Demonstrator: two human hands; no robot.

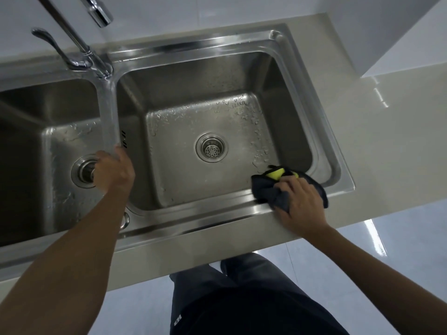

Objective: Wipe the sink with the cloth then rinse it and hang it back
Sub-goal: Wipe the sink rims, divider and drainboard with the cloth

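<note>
While the right hand bunches the cloth at the sink's near right corner, the wet basin lies ahead and to its left.
Its fingers are curled onto the cloth, which straddles the near rim. Droplets lie beyond it, past the right drain. The left hand rests on the divider, well apart from the cloth, and its finger pose is hidden. Count: one cloth, two basins, two drains, two hands.
</note>
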